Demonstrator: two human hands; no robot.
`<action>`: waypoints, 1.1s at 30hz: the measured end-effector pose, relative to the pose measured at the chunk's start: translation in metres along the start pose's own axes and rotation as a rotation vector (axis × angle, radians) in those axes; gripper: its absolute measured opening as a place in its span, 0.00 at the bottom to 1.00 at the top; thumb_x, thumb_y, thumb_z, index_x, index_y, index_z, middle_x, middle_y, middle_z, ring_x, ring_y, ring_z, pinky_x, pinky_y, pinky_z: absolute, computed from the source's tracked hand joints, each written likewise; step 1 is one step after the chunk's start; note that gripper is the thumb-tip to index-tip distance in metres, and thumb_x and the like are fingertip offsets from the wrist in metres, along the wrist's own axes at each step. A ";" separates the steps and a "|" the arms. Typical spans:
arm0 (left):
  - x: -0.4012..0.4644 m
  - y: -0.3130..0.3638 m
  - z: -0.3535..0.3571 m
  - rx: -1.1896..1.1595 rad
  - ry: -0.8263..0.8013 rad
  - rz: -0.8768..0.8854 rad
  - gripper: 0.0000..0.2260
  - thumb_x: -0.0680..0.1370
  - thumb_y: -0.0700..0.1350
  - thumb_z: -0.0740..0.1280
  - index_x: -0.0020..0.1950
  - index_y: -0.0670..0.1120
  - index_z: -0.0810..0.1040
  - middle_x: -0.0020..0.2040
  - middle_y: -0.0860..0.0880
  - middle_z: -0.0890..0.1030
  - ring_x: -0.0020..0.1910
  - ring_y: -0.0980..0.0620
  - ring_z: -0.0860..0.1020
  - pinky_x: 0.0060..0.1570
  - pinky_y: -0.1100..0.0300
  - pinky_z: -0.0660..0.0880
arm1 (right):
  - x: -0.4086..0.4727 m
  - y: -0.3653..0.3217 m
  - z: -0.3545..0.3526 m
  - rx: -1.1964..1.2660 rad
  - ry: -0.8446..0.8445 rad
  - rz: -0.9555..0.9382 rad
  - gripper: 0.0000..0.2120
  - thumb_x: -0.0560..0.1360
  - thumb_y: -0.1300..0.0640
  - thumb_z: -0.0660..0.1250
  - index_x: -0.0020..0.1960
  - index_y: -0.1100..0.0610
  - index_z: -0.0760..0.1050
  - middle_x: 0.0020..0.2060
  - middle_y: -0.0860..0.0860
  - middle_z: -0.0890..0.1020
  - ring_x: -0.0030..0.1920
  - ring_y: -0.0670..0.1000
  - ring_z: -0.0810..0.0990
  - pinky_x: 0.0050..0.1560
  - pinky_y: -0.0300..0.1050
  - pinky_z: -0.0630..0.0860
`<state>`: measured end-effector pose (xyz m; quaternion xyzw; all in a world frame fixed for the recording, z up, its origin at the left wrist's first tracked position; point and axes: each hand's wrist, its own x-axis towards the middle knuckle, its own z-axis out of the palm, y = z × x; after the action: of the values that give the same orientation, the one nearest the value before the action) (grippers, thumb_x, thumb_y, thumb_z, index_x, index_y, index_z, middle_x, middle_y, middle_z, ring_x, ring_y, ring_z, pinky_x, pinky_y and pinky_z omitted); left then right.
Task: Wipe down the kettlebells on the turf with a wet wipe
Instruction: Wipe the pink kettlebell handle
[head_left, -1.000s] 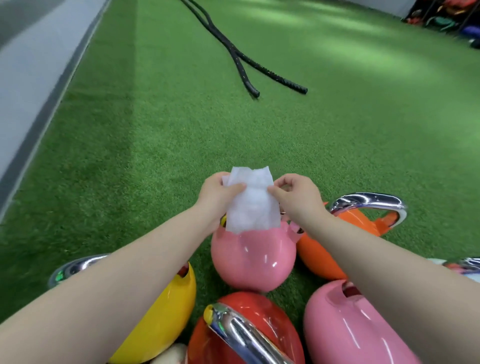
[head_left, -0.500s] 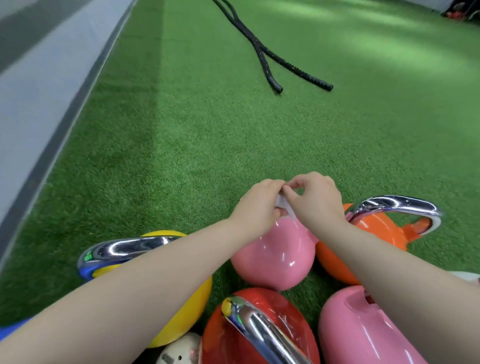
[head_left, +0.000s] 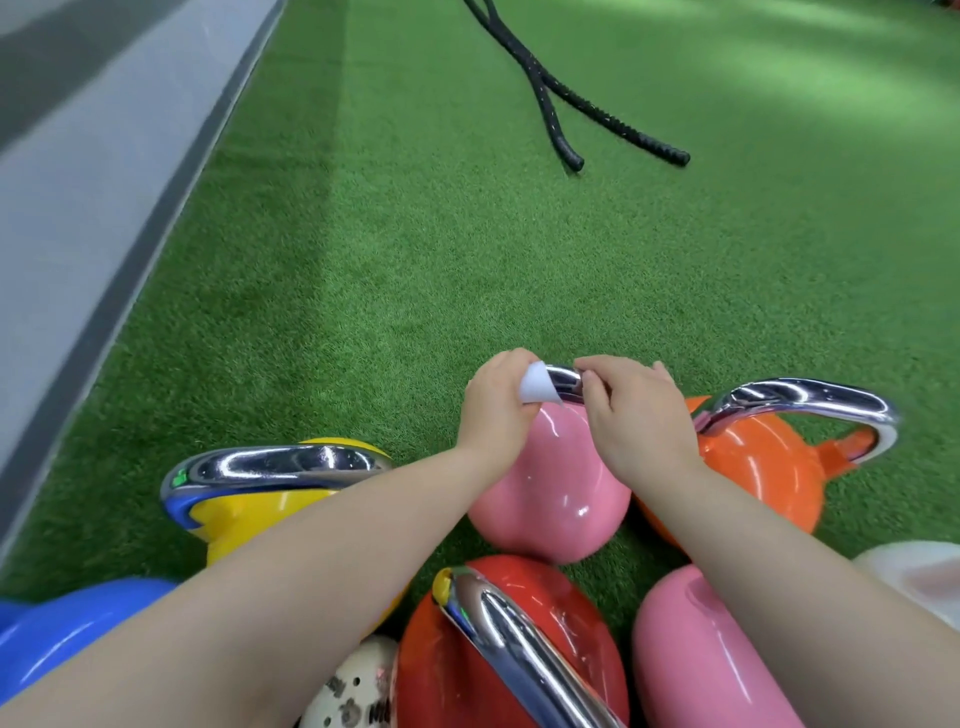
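- Left hand (head_left: 496, 410) is gripping the wet wipe (head_left: 535, 383) around the pink kettlebell (head_left: 550, 488) handle.
- Right hand (head_left: 636, 415) fingers are curling on that handle.
- Seven kettlebells are sitting clustered on the turf (head_left: 467, 249): two pink, one each yellow, orange, red, blue, white.

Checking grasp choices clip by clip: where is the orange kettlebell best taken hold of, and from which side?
Probably by the chrome handle of the orange kettlebell, coming down from above. The handle arches clear over the round, glossy body, leaving a gap for fingers to curl through, and nothing covers its top.
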<state>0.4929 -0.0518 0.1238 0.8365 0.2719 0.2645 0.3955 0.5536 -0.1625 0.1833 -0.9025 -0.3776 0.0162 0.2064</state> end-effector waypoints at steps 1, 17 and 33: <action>-0.001 -0.003 0.002 -0.059 0.019 -0.052 0.12 0.69 0.32 0.67 0.45 0.47 0.74 0.42 0.52 0.72 0.42 0.52 0.70 0.39 0.62 0.64 | 0.000 0.000 -0.001 0.001 -0.001 -0.001 0.15 0.79 0.56 0.54 0.61 0.53 0.76 0.58 0.51 0.79 0.60 0.53 0.74 0.72 0.50 0.52; -0.024 -0.038 0.041 -0.339 0.067 -0.907 0.21 0.74 0.53 0.68 0.60 0.41 0.71 0.55 0.43 0.77 0.52 0.43 0.77 0.54 0.52 0.74 | -0.004 -0.002 0.005 0.008 0.016 0.015 0.16 0.79 0.56 0.54 0.64 0.54 0.74 0.60 0.51 0.78 0.63 0.52 0.72 0.73 0.48 0.49; -0.003 -0.003 0.004 -0.246 0.023 -0.474 0.11 0.73 0.36 0.64 0.35 0.49 0.70 0.32 0.52 0.73 0.25 0.60 0.72 0.19 0.72 0.64 | -0.006 -0.002 0.006 -0.015 0.031 -0.003 0.15 0.78 0.57 0.55 0.62 0.54 0.73 0.57 0.50 0.78 0.61 0.52 0.73 0.72 0.49 0.51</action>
<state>0.4928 -0.0538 0.1191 0.6919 0.4306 0.2049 0.5421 0.5472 -0.1631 0.1774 -0.9036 -0.3759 -0.0011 0.2056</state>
